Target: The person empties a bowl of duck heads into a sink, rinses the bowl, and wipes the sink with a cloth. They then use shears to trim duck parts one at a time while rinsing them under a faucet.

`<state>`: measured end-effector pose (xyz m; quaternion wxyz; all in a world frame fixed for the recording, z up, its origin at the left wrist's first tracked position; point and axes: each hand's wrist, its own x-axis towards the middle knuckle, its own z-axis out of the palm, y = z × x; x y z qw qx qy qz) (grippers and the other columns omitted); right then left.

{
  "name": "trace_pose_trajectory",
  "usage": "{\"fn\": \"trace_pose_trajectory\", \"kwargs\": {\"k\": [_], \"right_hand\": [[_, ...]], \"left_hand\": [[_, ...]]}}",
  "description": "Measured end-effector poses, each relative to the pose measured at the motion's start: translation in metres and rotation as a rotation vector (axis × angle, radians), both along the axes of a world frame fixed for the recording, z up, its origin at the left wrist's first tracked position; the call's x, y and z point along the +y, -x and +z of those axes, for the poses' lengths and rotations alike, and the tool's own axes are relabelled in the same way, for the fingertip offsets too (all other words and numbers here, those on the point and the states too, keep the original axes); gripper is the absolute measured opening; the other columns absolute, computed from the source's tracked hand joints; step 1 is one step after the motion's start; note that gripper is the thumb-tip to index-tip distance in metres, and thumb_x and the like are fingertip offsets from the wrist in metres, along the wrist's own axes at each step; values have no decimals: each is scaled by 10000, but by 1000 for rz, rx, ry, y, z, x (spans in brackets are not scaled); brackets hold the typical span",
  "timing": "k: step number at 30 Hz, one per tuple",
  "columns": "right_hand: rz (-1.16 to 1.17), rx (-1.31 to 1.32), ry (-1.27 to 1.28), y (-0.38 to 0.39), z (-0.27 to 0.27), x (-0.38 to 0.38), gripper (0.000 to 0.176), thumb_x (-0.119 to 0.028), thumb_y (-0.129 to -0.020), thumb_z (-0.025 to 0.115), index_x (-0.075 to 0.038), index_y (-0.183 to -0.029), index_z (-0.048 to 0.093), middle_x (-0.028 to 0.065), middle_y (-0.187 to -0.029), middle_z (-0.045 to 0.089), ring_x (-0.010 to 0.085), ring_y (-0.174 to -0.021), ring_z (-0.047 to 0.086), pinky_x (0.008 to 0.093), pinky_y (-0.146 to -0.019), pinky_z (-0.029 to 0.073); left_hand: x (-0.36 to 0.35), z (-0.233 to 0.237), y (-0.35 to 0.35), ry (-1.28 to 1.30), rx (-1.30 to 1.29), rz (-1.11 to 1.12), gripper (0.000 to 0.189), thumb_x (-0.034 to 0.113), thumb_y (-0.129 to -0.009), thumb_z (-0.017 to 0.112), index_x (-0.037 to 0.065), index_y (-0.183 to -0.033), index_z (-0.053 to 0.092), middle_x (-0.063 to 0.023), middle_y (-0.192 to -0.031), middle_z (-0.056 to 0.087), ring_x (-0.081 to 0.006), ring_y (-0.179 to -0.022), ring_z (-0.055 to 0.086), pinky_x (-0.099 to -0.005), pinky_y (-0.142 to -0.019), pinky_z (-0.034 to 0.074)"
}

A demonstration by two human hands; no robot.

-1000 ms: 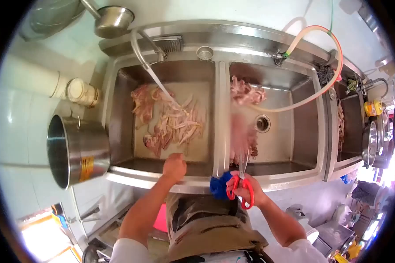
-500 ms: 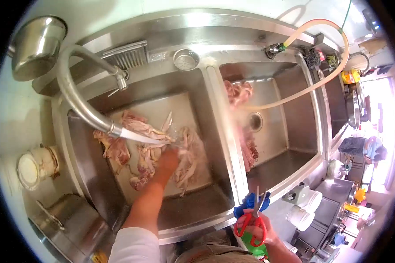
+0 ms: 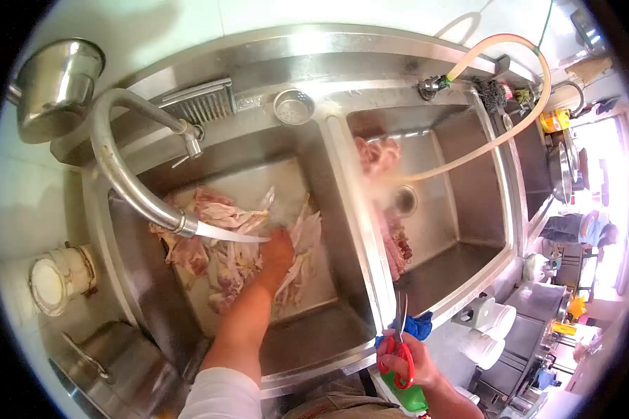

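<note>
My left hand (image 3: 279,249) reaches down into the left sink basin (image 3: 314,325), among pieces of raw meat with pale skin (image 3: 225,213). It touches a long pale meat piece (image 3: 306,237) on its right side; its fingers point down and are hidden. Water runs from the curved metal faucet (image 3: 129,183) onto the meat beside this hand. At the front rim, my right hand (image 3: 414,357) is closed around the red handles of a pair of scissors (image 3: 402,363), blades up and nearly together. A blue cloth (image 3: 418,326) lies just behind the scissors.
More raw meat (image 3: 379,155) lies along the left wall of the right basin (image 3: 433,209), near its drain (image 3: 405,200). A hose (image 3: 493,145) arches into that basin. A small metal strainer cup (image 3: 293,107) sits on the back ledge. White buckets (image 3: 486,349) stand to the right.
My left hand has moved slightly right, over the long meat piece. My right hand has turned the scissors, whose blades have come closer together. The view has shifted a little.
</note>
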<state>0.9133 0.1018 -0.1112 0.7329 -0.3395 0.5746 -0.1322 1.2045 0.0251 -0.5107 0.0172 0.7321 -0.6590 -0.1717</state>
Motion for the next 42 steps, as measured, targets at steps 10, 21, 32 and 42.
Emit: {"fn": "trace_pose_trajectory", "kwargs": {"k": [10,21,32,42], "right_hand": [[124,50,63,11,-20,-1,482,-104,-868,657,10,-1291,456,12,-848,587,83,-768,552,256,-702,473],[261,101,237,29,-23,-8,475,-240,-877,637,-11,-1261,476,91,-841,587,154,-785,556,297,-705,471],[179,129,305,42,-33,-4,465,-247,-871,653,-9,-1235,489,103,-862,606,149,-786,570,307,-694,474],[46,-354,-188,28,-36,-31,456,-119,-873,630,-56,-1286,449,75,-878,624,147,-704,599,274,-597,494]], "left_hand": [[-2,40,-12,-318,73,-27,314,202,-831,502,38,-1093,556,-178,-1105,567,-346,-1037,543,-454,-890,440],[-20,71,-20,-178,387,-71,438,332,-902,516,-7,-1180,517,-227,-1062,592,-403,-970,570,-460,-826,468],[-45,95,-16,-357,407,35,417,269,-877,552,20,-1211,517,-153,-965,575,-293,-840,561,-404,-698,472],[29,216,-52,-326,1275,715,366,138,-855,573,54,-1208,531,-50,-798,558,-152,-664,549,-334,-545,473]]}}
